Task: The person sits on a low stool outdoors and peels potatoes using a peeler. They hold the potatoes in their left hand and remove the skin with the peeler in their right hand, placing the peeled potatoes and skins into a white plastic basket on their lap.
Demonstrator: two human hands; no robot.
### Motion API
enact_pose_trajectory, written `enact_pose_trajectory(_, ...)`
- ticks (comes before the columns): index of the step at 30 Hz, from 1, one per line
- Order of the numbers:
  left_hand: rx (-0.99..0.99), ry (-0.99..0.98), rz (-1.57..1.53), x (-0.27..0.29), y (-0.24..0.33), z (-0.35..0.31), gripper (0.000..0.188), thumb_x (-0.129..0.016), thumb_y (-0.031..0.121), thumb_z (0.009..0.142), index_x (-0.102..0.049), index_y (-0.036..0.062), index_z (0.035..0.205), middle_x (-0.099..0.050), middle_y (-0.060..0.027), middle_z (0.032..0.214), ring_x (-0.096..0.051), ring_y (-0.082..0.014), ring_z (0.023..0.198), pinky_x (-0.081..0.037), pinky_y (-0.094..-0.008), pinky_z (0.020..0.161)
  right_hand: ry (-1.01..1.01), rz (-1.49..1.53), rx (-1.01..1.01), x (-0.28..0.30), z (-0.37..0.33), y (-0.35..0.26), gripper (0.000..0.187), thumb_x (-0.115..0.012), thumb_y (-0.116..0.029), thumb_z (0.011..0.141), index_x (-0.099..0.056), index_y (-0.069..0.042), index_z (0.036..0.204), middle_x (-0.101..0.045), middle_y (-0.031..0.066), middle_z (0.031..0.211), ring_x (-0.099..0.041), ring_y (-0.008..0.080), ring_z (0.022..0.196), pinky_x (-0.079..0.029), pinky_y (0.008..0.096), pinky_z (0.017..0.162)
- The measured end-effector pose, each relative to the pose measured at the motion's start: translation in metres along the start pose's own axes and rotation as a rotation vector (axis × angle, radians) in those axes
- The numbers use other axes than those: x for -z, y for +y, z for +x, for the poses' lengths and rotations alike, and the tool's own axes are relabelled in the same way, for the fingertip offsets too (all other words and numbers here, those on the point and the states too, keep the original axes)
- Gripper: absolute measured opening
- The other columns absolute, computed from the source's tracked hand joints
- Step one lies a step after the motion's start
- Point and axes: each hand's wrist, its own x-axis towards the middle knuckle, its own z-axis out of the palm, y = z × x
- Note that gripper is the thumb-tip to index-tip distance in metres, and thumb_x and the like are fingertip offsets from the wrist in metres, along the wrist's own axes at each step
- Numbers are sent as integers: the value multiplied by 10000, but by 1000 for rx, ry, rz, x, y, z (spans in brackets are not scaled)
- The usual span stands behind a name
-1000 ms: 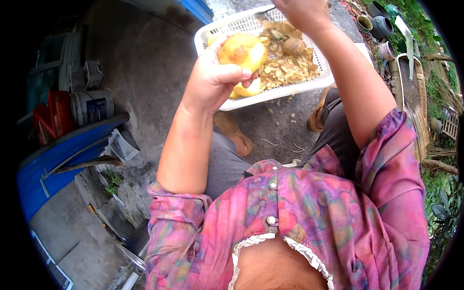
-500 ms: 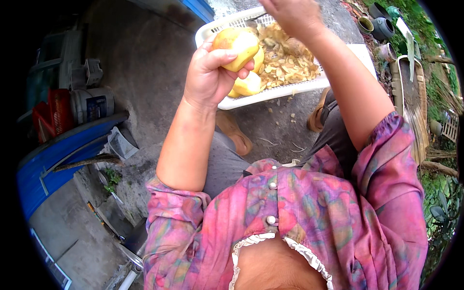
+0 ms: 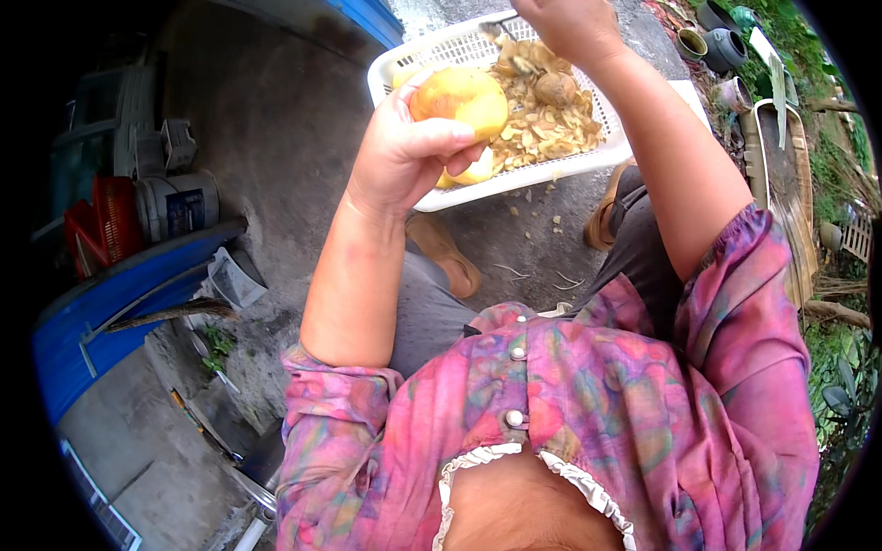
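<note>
Cupping a yellow potato (image 3: 464,96), the left hand (image 3: 397,154) holds it over the left part of the white plastic basket (image 3: 524,184), its longer axis roughly crosswise, I'd judge. Up and to its right, apart from it, the right hand (image 3: 579,29) grips a slim dark tool (image 3: 501,20) jutting leftward. Peelings (image 3: 547,140) lie below, between both hands.

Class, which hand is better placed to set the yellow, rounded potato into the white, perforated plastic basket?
Probably the left hand: its grip holds the potato over the left part of the basket, while the right hand holds a thin dark tool.
</note>
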Motion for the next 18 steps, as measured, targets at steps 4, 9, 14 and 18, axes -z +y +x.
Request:
enact_pose_trajectory(4,-88,34,-48,1,-4,4,631,-705,24,672,-464,2,1255,-612,-164,1024,-570,-154,662,-454,-214,526,77,95,-40,2,-3,-2,324,-528,-363,878,-658,-86,771,-654,168,766,-640,365,735,-514,465,668)
enact_pose_trajectory(9,-68,58,-81,-3,-2,3,649,-693,-54,686,-423,37,1270,-593,-136,988,-540,-148,622,-464,-248,552,-42,188,8,20,-6,-17,314,-541,-345,873,-667,-70,790,-652,181,778,-636,374,744,-508,469,682)
enact_pose_trajectory(14,-137,68,-58,-5,-6,1,707,-709,-36,710,-349,27,1314,-588,-131,993,-617,-171,742,-496,-243,577,-195,110,7,31,-10,-34,357,-514,-383,890,-681,-80,803,-662,169,766,-645,367,743,-511,467,701)
enact_pose_trajectory(18,-111,51,-70,5,-7,4,654,-729,-8,736,-362,6,1277,-595,-112,986,-631,-159,762,-531,-252,588,-216,137,-16,33,-11,-40,339,-522,-376,887,-683,-84,831,-665,172,795,-647,364,765,-510,463,710)
